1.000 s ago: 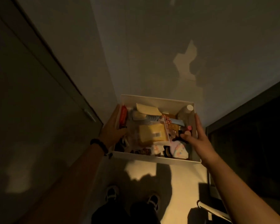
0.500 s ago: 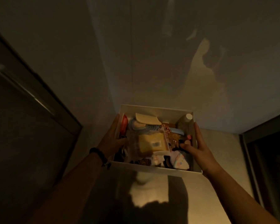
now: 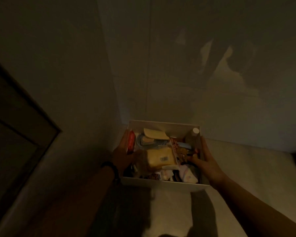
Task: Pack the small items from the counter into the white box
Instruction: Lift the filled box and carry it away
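Gripping the white box (image 3: 162, 184) by its sides, the left hand (image 3: 125, 155) and right hand (image 3: 206, 161) hold it aloft before a dim wall (image 3: 178, 65). A yellow packet (image 3: 161, 159), red tube (image 3: 131, 141) and small bottle (image 3: 192, 136) lie packed inside.

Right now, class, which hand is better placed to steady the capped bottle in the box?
Right hand: it grips the white box's wall beside the clear white-capped bottle; left hand holds the opposite wall.

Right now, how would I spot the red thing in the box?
Find the white box held between both hands. Look along its left wall, beside the left hand. The red thing stands on edge there, the only bright red item, next to bluish and yellow packets.
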A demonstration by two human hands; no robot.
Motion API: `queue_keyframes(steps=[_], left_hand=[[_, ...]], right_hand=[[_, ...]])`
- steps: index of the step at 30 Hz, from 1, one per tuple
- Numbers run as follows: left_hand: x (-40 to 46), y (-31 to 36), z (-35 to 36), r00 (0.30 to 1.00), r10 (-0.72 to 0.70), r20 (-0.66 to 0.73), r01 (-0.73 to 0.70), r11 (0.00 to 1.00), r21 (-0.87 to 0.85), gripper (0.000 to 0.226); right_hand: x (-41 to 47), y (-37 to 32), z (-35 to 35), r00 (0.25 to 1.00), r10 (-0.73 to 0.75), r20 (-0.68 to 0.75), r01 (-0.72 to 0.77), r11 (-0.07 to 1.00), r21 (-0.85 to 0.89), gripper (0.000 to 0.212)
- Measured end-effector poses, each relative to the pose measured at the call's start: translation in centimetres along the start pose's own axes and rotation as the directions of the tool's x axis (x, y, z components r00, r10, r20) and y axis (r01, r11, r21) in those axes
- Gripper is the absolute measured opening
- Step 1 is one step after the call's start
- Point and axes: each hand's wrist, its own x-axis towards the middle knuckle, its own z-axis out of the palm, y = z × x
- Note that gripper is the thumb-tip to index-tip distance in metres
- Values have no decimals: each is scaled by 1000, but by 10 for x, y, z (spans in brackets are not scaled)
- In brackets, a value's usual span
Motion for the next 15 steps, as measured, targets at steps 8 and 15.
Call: queue_keyframes(steps=[8, 15], left_hand=[[-20, -8, 6, 999, -42, 12, 43, 992, -120, 110], [-72, -45, 22, 980, -152, -126, 146, 988, -54, 110]], right_hand=[[-18, 10, 2, 1000, -3, -27, 1, 998, -57, 85], [-53, 25, 5, 995, -72, 66, 87, 960, -266, 112]])
